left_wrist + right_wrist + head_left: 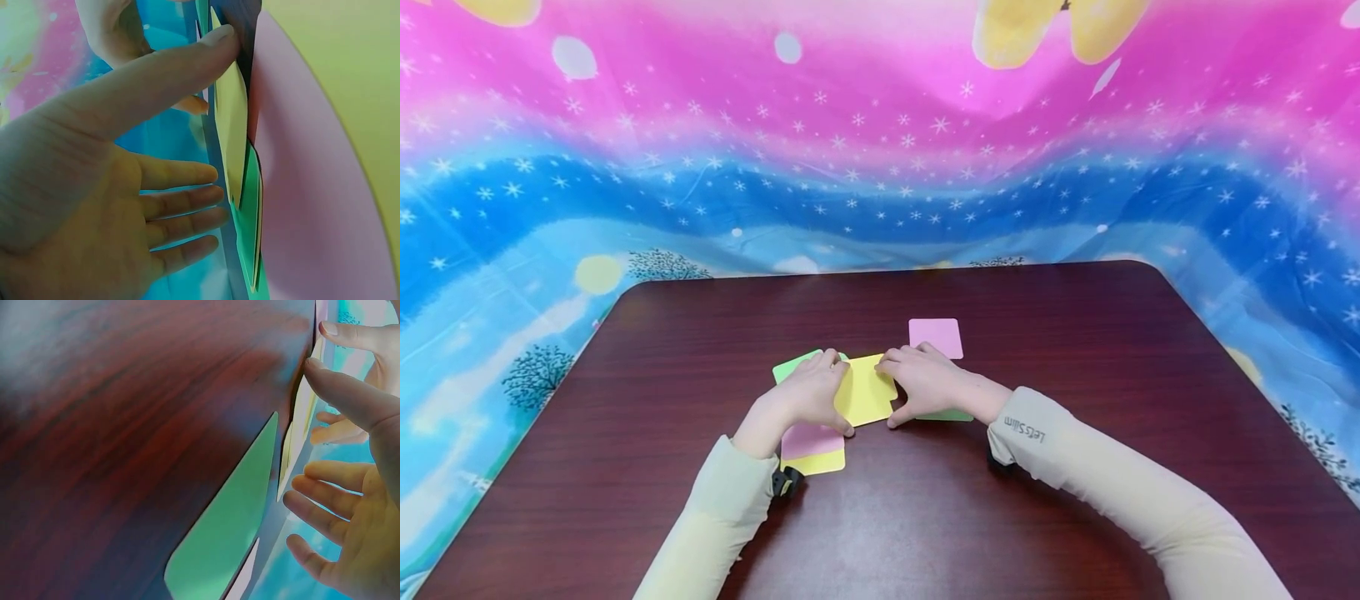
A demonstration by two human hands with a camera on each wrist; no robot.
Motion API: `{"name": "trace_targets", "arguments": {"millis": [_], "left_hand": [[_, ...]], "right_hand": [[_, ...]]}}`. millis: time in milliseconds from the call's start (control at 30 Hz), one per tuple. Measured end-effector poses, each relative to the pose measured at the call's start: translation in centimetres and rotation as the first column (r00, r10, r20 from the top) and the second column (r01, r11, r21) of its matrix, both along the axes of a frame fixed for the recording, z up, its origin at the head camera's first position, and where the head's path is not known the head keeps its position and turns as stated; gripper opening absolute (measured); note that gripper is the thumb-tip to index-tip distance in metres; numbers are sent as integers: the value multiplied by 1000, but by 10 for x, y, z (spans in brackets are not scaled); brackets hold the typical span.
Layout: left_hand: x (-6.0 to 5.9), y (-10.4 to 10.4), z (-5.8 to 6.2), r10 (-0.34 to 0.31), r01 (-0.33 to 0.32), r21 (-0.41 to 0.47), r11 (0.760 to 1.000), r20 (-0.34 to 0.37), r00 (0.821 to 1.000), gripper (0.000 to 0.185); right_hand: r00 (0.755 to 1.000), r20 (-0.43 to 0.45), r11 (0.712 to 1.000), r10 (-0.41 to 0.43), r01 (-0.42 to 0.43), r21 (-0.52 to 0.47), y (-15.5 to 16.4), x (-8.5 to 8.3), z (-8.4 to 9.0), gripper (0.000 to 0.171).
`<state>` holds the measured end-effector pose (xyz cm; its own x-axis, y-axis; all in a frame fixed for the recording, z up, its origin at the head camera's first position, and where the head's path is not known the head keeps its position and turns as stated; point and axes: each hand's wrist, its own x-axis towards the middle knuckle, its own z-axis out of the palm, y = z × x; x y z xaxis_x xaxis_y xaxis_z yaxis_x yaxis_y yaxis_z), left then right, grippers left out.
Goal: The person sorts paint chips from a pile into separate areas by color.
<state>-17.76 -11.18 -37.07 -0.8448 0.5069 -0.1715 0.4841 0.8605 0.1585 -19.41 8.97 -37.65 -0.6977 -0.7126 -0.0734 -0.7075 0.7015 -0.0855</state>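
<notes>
A yellow square card [865, 392] lies mid-table between both hands, seemingly with another yellow edge beneath it. My left hand [801, 400] rests at its left side, thumb near the front corner, fingers at the back; in the left wrist view those fingers [181, 203] are extended. At the card's right side is my right hand [934, 379], its fingers [325, 506] loosely straight. Partly under the left hand show a green card [792, 367], a pink card [811, 442] and a nearer yellow card [822, 463]. A green card [953, 414] lies below the right hand, partly hidden.
Beyond the right hand lies another pink card [938, 337]. Everything sits on a dark reddish-brown wooden table [880, 533] with rounded far corners. A pink and blue patterned cloth [880, 192] hangs behind and around it. Each wrist wears a black device [787, 482].
</notes>
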Motion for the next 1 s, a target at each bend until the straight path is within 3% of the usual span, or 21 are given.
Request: {"name": "trace_targets", "arguments": {"millis": [333, 1000], "left_hand": [[-3, 0, -2, -24, 24, -29, 999, -1, 1000, 81], [-4, -3, 1, -49, 49, 9, 999, 19, 999, 75]], "right_hand": [[1000, 25, 1000, 13, -13, -13, -6, 0, -4, 75], [1000, 11, 1000, -5, 5, 2, -12, -3, 2, 75]]}}
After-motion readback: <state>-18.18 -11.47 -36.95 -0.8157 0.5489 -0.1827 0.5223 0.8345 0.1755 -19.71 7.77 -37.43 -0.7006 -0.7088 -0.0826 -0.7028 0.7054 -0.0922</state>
